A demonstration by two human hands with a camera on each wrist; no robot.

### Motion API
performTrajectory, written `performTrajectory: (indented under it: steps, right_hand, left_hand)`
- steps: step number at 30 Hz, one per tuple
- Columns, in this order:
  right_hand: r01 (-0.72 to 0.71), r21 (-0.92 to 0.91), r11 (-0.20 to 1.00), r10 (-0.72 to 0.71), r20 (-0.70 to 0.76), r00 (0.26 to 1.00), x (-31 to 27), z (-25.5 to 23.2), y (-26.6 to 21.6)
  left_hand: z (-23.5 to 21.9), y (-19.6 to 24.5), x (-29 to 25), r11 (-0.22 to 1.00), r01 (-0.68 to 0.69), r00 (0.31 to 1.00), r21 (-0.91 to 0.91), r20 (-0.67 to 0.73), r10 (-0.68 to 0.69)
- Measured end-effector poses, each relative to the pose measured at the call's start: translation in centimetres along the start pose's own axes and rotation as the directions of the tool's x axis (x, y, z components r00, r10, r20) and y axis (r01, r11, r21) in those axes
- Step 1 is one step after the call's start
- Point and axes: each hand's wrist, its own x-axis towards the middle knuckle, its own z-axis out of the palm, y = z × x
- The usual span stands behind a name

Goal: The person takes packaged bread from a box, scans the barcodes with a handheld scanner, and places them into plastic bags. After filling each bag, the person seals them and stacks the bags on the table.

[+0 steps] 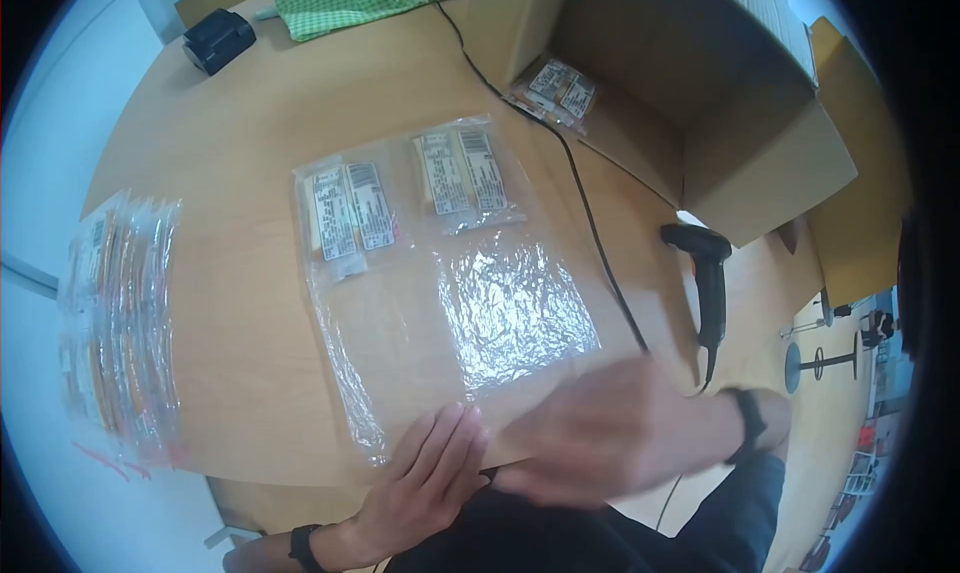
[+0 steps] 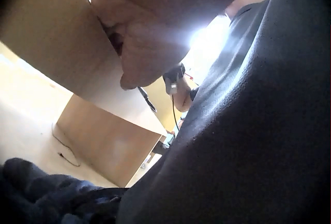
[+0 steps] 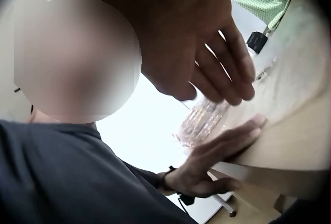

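A large clear plastic bag [image 1: 385, 323] lies flat on the table, its right half crinkled and glaring with light. At its far end are two labelled packets, one on the left [image 1: 350, 211] and one on the right [image 1: 462, 178]. My left hand [image 1: 430, 473] rests with straight fingers on the bag's near edge, by the table's front edge. Blurred in the head view, my right hand [image 1: 595, 433] is over the bag's near right corner. In the right wrist view its fingers [image 3: 222, 63] are extended, with nothing held.
Several plastic-wrapped packets [image 1: 120, 333] stand in a row at the left. A barcode scanner [image 1: 708, 283] lies at the right with its black cable [image 1: 590, 203]. An open cardboard box [image 1: 770, 163] behind it holds labelled packets [image 1: 560, 93]. A green checked cloth [image 1: 360, 3] and a black device [image 1: 218, 41] are at the back.
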Motion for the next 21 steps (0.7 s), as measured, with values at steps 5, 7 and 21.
performTrajectory:
  steps: [5,7,21]
  right_hand:
    - [-0.543,-0.485,0.685,0.377,-0.402,0.835,7.3,-1.2,20.4]
    - [-0.563,-0.361,0.744,0.569,-0.1,0.816,8.0,-1.5,24.5]
    - [-0.47,-0.344,0.813,0.414,-0.226,0.882,7.9,0.6,26.4]
  left_hand:
    - [-0.6,0.7,0.4,1.0,0.027,1.0,0.013,0.0,-0.027]
    - [-0.7,1.2,0.4,0.998,0.053,0.998,0.031,0.035,-0.054]
    - [-5.8,-1.4,7.0,0.308,0.195,0.964,-0.931,0.123,-0.237]
